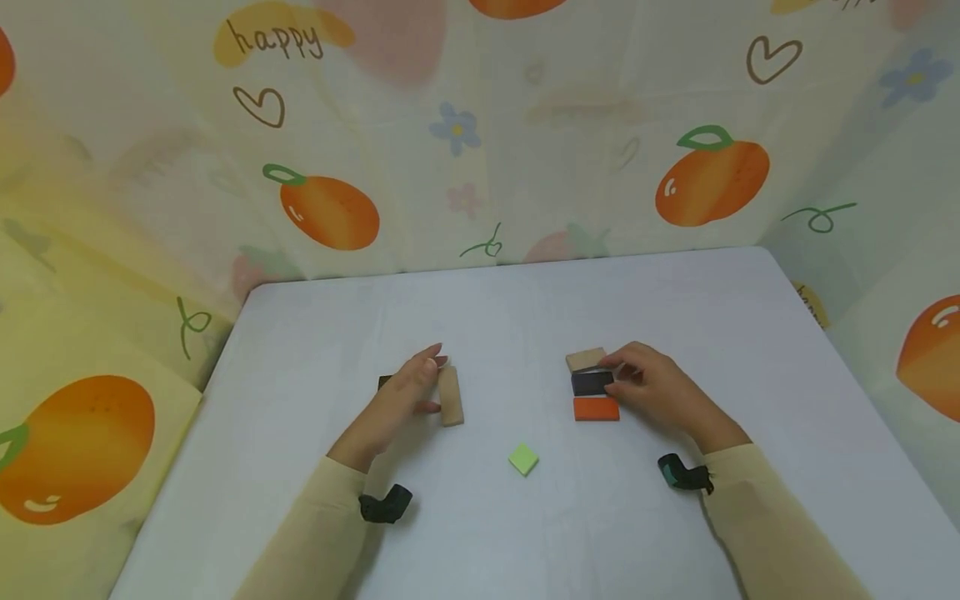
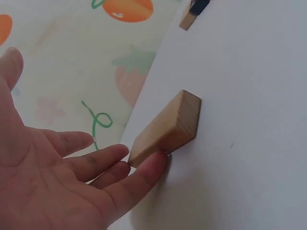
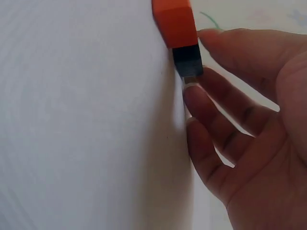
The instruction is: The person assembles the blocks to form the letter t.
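My left hand [image 1: 401, 385] stands beside an upright-lying wooden block [image 1: 452, 397], its fingers loosely extended and fingertips right at the block's edge. In the left wrist view the same wooden block [image 2: 168, 127] lies just past the fingertips. Mostly hidden behind that hand is a dark block [image 1: 384, 381]. On the right, my right hand [image 1: 656, 383] pinches the right end of a black block [image 1: 592, 383] between thumb and fingers. This block sits between a second wooden block [image 1: 586, 359] on the far side and an orange block [image 1: 596, 409] on the near side.
A light green square piece [image 1: 523, 459] lies between the hands, nearer the front. The white table [image 1: 517, 325] ends at the back against a patterned cloth [image 1: 480, 83]. Dark straps with small devices [image 1: 386, 505] sit at both wrists.
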{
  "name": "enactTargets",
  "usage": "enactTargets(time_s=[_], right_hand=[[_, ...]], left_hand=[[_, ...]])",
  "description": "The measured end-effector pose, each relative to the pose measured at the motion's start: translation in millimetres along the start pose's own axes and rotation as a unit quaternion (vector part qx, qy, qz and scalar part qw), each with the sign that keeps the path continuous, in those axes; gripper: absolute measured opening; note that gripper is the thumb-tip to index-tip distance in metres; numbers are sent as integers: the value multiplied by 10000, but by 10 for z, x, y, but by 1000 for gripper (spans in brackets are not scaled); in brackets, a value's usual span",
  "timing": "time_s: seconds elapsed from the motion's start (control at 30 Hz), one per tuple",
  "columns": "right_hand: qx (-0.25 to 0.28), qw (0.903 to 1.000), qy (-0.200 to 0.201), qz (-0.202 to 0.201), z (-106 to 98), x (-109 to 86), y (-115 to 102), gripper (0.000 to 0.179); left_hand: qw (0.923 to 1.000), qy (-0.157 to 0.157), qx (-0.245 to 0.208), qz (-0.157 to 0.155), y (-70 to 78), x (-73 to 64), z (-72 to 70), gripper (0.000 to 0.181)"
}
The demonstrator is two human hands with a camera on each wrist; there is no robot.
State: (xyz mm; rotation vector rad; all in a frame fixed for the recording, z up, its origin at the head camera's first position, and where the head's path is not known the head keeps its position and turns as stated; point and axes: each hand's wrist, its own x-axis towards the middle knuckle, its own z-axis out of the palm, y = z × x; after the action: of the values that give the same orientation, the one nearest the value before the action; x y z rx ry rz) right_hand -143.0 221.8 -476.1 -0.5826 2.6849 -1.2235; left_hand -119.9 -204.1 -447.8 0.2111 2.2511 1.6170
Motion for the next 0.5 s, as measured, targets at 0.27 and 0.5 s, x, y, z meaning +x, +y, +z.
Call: enactTargets(time_s=[0.27,0.5], right_hand=[[291,9993,16,255,106,-69,92,33],[389,9990,151,176,115,-85,150,35]], left_hand=[[9997,62,-36,249,-79,74,228,68],[9986,13,-1,535,-143,237,386,73]])
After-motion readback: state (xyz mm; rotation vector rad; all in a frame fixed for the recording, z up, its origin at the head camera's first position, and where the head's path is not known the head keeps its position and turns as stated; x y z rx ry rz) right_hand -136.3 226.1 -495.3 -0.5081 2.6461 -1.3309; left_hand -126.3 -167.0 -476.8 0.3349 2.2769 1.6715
